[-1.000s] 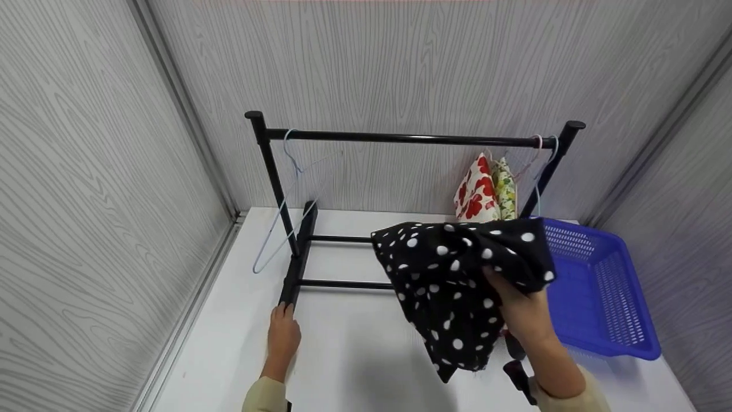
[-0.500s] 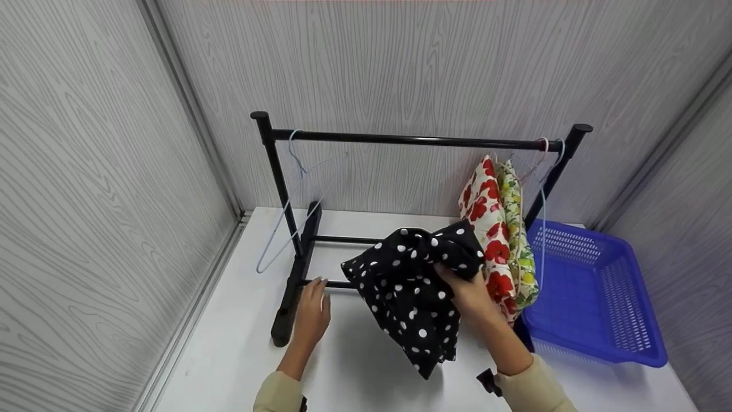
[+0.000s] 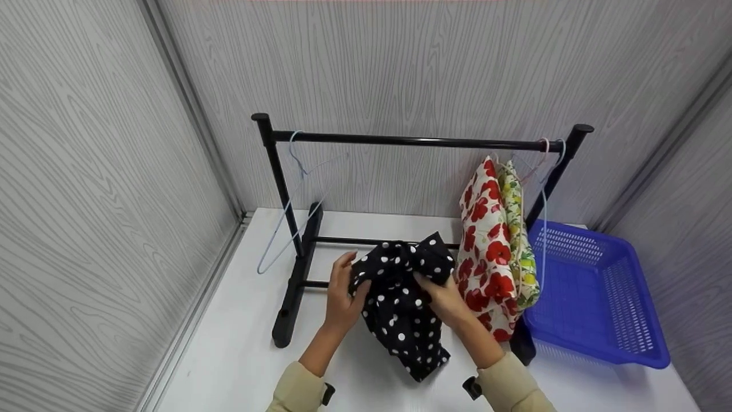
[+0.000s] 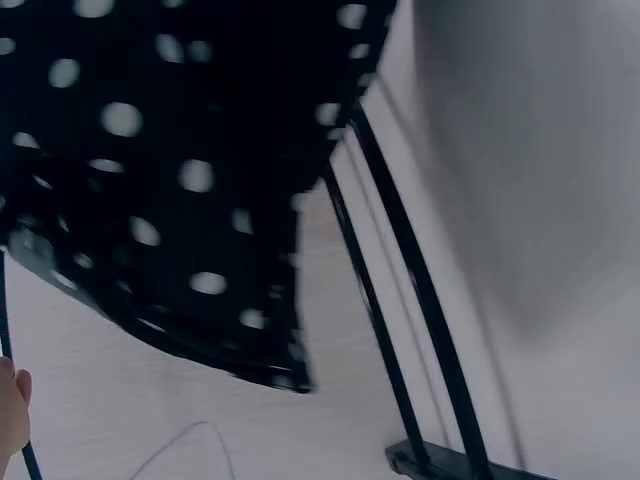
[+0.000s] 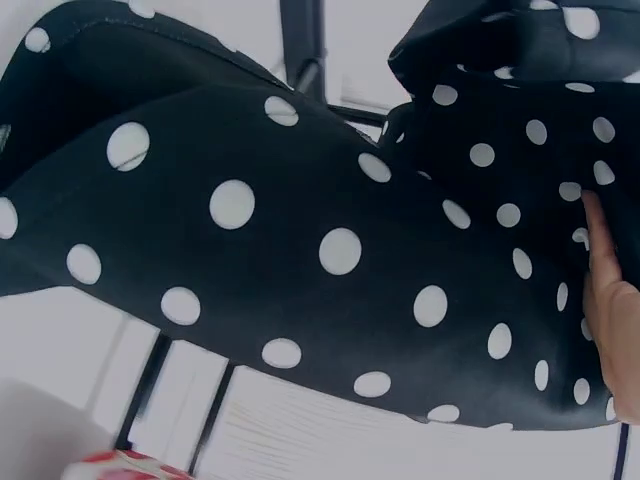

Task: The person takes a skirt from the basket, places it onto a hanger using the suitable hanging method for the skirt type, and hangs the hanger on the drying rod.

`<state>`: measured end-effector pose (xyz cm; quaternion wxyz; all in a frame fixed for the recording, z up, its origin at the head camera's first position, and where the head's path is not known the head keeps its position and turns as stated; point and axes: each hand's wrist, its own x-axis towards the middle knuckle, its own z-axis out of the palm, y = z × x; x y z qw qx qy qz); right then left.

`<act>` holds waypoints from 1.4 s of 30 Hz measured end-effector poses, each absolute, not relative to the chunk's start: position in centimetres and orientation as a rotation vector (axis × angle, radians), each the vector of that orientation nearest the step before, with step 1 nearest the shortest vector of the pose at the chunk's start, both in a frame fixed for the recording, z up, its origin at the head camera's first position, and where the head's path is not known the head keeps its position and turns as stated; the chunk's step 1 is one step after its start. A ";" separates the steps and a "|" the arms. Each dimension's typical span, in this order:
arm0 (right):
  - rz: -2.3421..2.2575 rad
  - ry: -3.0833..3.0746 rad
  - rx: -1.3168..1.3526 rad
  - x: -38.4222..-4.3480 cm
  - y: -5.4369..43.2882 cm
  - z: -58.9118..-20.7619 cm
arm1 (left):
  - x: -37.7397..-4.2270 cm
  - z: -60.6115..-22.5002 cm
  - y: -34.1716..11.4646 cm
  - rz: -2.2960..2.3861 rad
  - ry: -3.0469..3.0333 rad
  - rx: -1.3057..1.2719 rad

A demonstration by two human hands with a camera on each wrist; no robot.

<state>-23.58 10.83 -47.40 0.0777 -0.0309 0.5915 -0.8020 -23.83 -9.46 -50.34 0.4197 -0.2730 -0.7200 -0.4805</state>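
A black cloth with white polka dots [image 3: 400, 309] hangs bunched above the table, its lower corner pointing down. My right hand [image 3: 449, 300] grips its right side, thumb in front, in the head view. At the cloth's left edge is my left hand [image 3: 343, 297], fingers and thumb spread with the edge between them. In the left wrist view just a bit of the left hand [image 4: 12, 410] shows at the border, apart from the dotted cloth [image 4: 170, 190]. One finger of the right hand [image 5: 615, 310] lies along the cloth [image 5: 300, 250] in the right wrist view.
Behind the hands stands a black clothes rack [image 3: 400, 139]. A bare light-blue hanger [image 3: 280, 229] hangs at its left end. Red-flowered cloth [image 3: 480, 252] and yellow-green patterned cloth [image 3: 523, 257] hang at the right, near another blue hanger [image 3: 544, 240]. A blue basket [image 3: 595, 297] stands at right.
My right hand has brought the dotted cloth left and slightly lower, uncovering the flowered cloth. My left hand has left the rack's foot and come right, up to the cloth's edge.
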 end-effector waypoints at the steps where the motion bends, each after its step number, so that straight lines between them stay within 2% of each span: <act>1: -2.370 1.779 -0.093 -23.7 10.9 -47.8 | -23.8 -50.2 -9.3 -1.200 -1.799 -0.679; 7: -2.262 1.787 -0.182 -24.5 11.7 -49.8 | -23.1 -48.0 -8.7 -1.273 -1.835 -0.532; 11: -2.261 1.872 -0.100 -25.1 12.1 -50.3 | -22.2 -45.8 -8.8 -1.329 -1.876 -0.401; 18: -2.172 2.507 0.053 -23.8 10.7 -49.0 | -23.9 -46.5 -8.9 -1.359 -1.875 -0.261; 21: -2.227 2.636 -0.041 -22.3 9.4 -48.1 | -24.4 -46.0 -8.4 -1.344 -1.831 -0.222; 24: -2.167 2.761 -0.243 -21.1 8.5 -47.7 | -24.8 -44.9 -7.8 -1.312 -1.778 -0.208; 28: -1.801 3.099 -0.454 -20.5 7.8 -47.7 | -25.3 -43.7 -7.4 -1.236 -1.742 -0.215; 32: -1.392 3.338 -0.532 -19.8 7.4 -47.7 | -25.5 -43.2 -7.4 -1.188 -1.746 -0.206; 35: -1.260 3.403 -0.518 -19.7 7.7 -48.0 | -25.5 -43.3 -7.9 -1.179 -1.753 -0.181; 42: -1.289 3.373 -0.232 -22.0 12.2 -50.2 | -25.7 -44.1 -10.1 -1.162 -1.743 -0.126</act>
